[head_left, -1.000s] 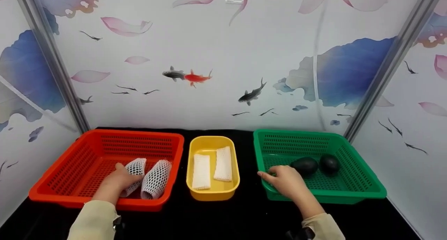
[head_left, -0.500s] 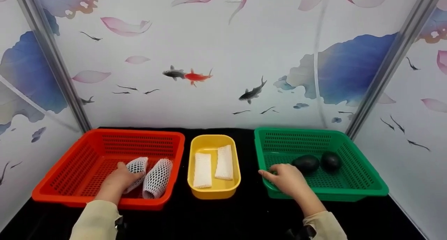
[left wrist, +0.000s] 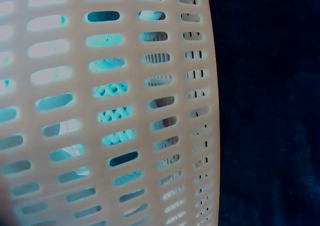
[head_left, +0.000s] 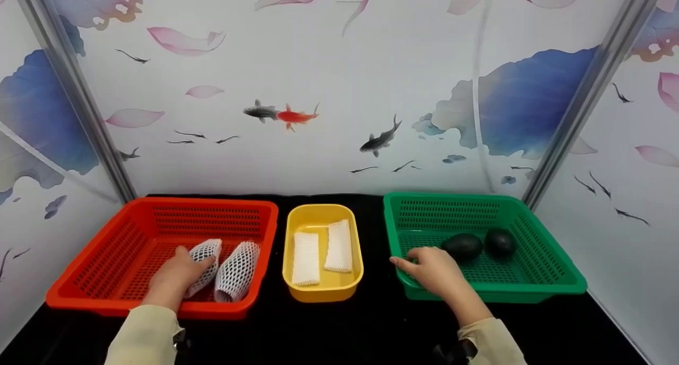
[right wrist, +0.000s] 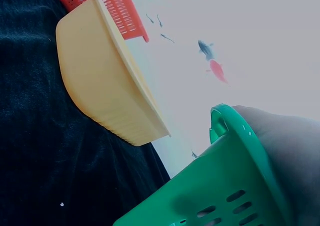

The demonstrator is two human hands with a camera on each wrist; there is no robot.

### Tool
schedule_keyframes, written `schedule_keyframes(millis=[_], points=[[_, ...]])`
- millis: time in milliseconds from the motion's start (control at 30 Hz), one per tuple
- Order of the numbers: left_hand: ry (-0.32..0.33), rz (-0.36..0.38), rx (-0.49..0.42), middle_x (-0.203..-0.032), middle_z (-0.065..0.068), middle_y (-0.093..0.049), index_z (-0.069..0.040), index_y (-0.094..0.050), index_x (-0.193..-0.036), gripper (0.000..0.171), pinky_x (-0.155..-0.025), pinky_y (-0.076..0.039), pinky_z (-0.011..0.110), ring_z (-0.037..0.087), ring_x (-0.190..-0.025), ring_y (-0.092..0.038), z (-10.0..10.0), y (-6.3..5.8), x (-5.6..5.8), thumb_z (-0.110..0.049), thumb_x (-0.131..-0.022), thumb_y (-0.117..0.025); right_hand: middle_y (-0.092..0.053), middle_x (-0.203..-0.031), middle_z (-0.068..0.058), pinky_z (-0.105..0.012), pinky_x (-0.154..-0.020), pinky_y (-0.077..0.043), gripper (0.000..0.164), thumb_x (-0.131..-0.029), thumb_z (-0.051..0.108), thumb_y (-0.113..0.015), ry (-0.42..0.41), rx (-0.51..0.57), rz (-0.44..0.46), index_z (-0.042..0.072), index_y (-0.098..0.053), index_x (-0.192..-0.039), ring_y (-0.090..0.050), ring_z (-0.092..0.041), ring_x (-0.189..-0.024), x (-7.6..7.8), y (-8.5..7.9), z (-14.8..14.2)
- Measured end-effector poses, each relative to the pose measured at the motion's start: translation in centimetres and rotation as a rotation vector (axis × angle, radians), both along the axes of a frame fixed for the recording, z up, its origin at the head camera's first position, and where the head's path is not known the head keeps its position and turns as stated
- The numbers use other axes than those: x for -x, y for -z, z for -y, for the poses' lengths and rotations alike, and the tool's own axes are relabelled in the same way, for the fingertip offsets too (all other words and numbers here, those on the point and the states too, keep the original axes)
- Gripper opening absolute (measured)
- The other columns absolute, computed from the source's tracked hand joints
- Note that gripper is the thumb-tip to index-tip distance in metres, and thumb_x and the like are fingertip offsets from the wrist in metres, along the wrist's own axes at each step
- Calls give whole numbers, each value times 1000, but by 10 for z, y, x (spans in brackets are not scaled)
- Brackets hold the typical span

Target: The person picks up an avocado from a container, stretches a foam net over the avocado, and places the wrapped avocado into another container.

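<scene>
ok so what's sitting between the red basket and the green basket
The yellow tub, holding two white mesh sleeves. Black cloth shows between it and the green basket; the head view shows this.

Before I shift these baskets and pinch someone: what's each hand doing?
Left hand: holding the left foam net in the red basket.
Right hand: on the green basket's rim; grip unclear.

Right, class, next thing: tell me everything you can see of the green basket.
The basket is rectangular, glossy green and plastic-looking, with a broad rim, slotted walls that flare outward and a perforated floor. It stands upright on black cloth, right of the yellow tub. Two fruit-like dark ovals lie in it. The right hand lies over its near left corner; whether it grips the rim is unclear.
</scene>
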State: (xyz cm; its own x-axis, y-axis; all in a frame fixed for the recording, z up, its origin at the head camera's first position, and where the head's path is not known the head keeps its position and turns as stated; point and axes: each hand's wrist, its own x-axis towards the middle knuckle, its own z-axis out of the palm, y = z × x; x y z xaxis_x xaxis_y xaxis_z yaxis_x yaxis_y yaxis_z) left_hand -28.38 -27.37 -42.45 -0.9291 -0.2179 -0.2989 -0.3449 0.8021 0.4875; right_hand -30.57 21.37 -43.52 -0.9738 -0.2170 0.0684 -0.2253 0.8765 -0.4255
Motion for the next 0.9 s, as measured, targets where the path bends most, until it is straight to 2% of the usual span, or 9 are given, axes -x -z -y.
schedule_keyframes(millis=[167, 433, 700, 900], points=[[8, -3, 9, -138, 44, -31, 20, 0, -144, 100, -93, -40, 59, 53, -118, -42, 1, 1, -1, -55, -96, -46, -32, -52, 5, -30, -51, -33, 53, -92, 59, -54, 0, -5, -2, 19, -44, -58, -33, -13, -47, 0, 0, 0], [-2, 0, 23, -134, 44, -35, 20, 0, -144, 102, -87, -43, 56, 49, -110, -48, 1, 2, 0, -57, -95, -46, -30, -51, 4, -30, -50, -31, 54, -93, 56, -55, 4, 2, -7, 19, -40, -57, -30, -13, -47, 0, 0, 1], [-28, -8, 41, -135, 45, -32, 20, -5, -143, 102, -93, -38, 63, 55, -118, -41, 0, 3, 3, -58, -94, -48, -29, -51, 5, -29, -49, -29, 56, -91, 61, -52, -14, 8, -15, 20, -39, -57, -28, -12, -46, -1, 0, -1], [-55, -47, 42, -133, 47, -28, 18, -12, -142, 99, -91, -37, 66, 59, -116, -38, -1, 3, 3, -60, -94, -48, -29, -51, 5, -29, -50, -30, 57, -91, 63, -52, -15, 11, -11, 19, -39, -57, -28, -12, -46, 0, 0, -1]])
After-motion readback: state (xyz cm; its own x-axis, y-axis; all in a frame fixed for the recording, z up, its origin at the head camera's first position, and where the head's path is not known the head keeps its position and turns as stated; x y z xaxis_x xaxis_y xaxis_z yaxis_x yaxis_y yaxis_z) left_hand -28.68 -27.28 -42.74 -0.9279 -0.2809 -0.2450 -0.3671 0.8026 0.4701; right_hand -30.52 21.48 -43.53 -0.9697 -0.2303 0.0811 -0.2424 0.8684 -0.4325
